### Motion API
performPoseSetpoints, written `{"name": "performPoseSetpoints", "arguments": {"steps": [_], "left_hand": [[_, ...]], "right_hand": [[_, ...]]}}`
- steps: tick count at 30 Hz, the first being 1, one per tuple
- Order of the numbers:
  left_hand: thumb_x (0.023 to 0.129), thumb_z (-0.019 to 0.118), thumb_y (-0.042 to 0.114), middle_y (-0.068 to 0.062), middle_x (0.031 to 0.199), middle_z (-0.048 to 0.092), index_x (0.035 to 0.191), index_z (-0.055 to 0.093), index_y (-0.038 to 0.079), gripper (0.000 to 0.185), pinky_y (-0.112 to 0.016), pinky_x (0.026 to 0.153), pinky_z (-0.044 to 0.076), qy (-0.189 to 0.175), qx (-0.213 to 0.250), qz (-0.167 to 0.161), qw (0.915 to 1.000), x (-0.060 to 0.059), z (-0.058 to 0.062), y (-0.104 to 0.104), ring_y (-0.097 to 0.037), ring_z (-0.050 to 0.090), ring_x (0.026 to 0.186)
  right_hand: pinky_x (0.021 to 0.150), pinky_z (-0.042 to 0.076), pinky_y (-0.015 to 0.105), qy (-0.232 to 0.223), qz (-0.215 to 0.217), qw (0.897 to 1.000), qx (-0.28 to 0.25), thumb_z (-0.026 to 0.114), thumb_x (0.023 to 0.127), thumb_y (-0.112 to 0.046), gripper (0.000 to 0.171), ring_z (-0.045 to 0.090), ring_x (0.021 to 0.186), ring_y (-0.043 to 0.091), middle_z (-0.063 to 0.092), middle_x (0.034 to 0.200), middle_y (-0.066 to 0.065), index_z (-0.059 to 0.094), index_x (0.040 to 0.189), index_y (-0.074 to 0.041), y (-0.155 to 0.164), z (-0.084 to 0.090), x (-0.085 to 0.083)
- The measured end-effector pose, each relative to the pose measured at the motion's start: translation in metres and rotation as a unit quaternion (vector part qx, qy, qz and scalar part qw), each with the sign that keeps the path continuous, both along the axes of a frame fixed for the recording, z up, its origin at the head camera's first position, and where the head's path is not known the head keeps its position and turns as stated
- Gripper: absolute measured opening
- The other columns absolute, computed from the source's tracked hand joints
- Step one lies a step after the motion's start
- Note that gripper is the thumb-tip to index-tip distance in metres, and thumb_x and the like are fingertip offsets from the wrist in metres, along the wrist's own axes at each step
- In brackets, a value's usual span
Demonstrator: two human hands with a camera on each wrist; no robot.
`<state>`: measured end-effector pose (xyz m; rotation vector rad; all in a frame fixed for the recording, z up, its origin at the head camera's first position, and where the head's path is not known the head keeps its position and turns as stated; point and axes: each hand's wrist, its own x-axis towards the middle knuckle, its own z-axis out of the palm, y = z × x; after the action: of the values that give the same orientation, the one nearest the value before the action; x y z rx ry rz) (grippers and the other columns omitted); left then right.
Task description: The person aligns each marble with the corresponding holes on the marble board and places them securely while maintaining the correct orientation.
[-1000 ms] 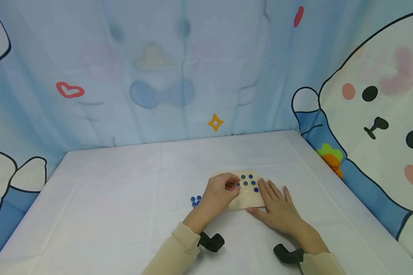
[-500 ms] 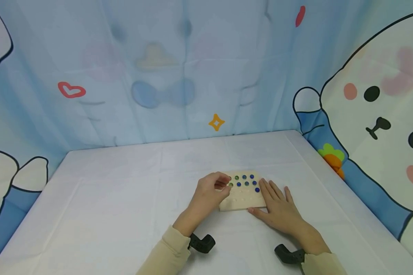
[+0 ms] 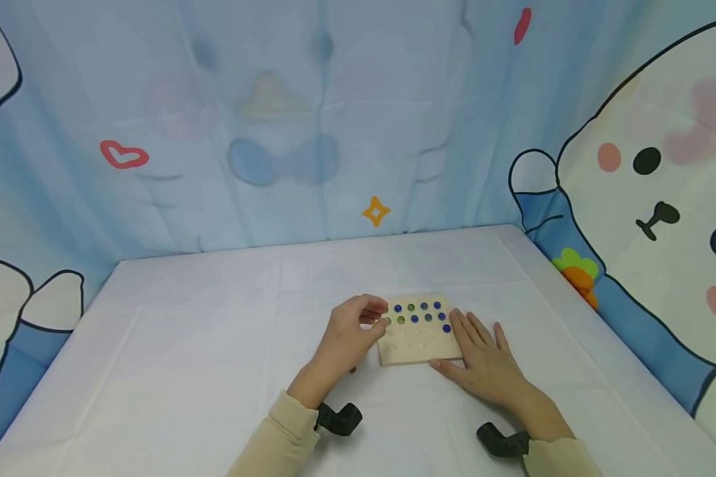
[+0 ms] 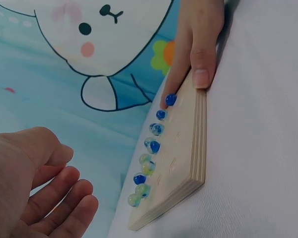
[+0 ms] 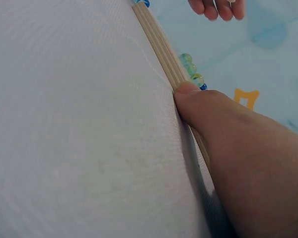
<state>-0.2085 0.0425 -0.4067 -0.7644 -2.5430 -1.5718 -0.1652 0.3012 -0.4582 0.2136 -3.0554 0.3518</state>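
Observation:
A pale wooden board [image 3: 417, 349] lies on the table, with blue marbles [image 3: 446, 328] and greenish marbles [image 3: 401, 320] in rows across its far part. Shallow empty hollows show nearer its front edge. My right hand [image 3: 483, 361] rests at the board's right side, fingers straight along it; the thumb [image 5: 187, 94] touches the front edge. At the left edge hovers my left hand [image 3: 349, 331], its fingers loosely bent. The left wrist view shows nothing between the left fingertips [image 4: 64, 153]. Past the board's corner, blue marbles [image 5: 143, 3] show slightly in the right wrist view.
A white cloth covers the table [image 3: 215, 344]. Behind it hangs a blue curtain [image 3: 274, 199] with cartoon prints. Black wrist mounts [image 3: 340, 419] sit at both cuffs.
My left hand has moved left across the board, uncovering more marbles in the far rows. The loose blue marbles seen left of it earlier are now hidden in the head view. The right hand stays put.

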Motion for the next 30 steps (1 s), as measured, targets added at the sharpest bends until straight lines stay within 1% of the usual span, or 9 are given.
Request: {"name": "performPoseSetpoints", "arguments": {"steps": [5,9,15,18,25,30], "left_hand": [[0.094,0.064,0.009,-0.012,0.115,0.068,0.119,0.065,0.003,0.026,-0.033,0.093,0.055,-0.002,-0.005,-0.001,1.0000,-0.001,-0.002,-0.005,-0.021,0.065,0.103],[0.094,0.064,0.012,-0.009,0.115,0.068,0.120,0.065,0.005,0.026,-0.031,0.093,0.055,-0.002,-0.012,0.009,0.9999,-0.003,-0.003,-0.009,-0.019,0.065,0.104],[0.095,0.064,0.013,-0.006,0.115,0.068,0.121,0.065,0.006,0.027,-0.038,0.094,0.055,-0.007,-0.008,0.033,0.9994,-0.003,-0.005,-0.015,-0.020,0.065,0.105],[0.095,0.063,0.014,-0.006,0.115,0.068,0.121,0.065,0.006,0.027,-0.040,0.094,0.055,-0.010,-0.006,0.035,0.9993,-0.004,-0.006,-0.016,-0.021,0.065,0.105],[0.095,0.063,0.014,-0.006,0.114,0.068,0.120,0.065,0.006,0.027,-0.038,0.094,0.055,-0.010,-0.005,0.035,0.9993,-0.008,-0.006,-0.018,-0.020,0.065,0.105],[0.093,0.064,0.010,-0.005,0.111,0.069,0.118,0.066,0.006,0.025,-0.033,0.090,0.056,0.004,-0.003,0.053,0.9986,-0.010,-0.008,-0.024,-0.018,0.066,0.101]], "right_hand": [[0.116,0.000,0.070,0.000,-0.002,1.000,0.001,0.051,0.088,-0.072,0.107,0.015,0.150,0.044,0.019,0.162,0.024,0.017,0.156,0.003,0.000,-0.001,0.000],[0.116,0.000,0.070,-0.002,-0.002,1.000,-0.003,0.052,0.088,-0.071,0.107,0.014,0.150,0.044,0.019,0.162,0.024,0.016,0.156,0.003,0.000,0.000,0.001],[0.116,0.000,0.070,-0.001,0.002,1.000,-0.005,0.052,0.088,-0.071,0.106,0.014,0.150,0.044,0.019,0.162,0.024,0.016,0.156,0.003,0.000,0.001,0.001],[0.116,0.000,0.070,-0.002,0.003,1.000,-0.001,0.051,0.088,-0.071,0.106,0.014,0.150,0.044,0.018,0.163,0.024,0.016,0.156,0.003,0.000,0.001,0.000],[0.116,0.001,0.070,0.000,0.005,1.000,0.001,0.051,0.089,-0.071,0.106,0.014,0.150,0.044,0.018,0.163,0.024,0.015,0.156,0.002,0.002,0.000,-0.002],[0.116,0.000,0.070,-0.002,0.006,1.000,0.000,0.051,0.088,-0.071,0.107,0.013,0.150,0.044,0.018,0.163,0.023,0.014,0.156,0.002,0.002,-0.002,-0.002]]}}
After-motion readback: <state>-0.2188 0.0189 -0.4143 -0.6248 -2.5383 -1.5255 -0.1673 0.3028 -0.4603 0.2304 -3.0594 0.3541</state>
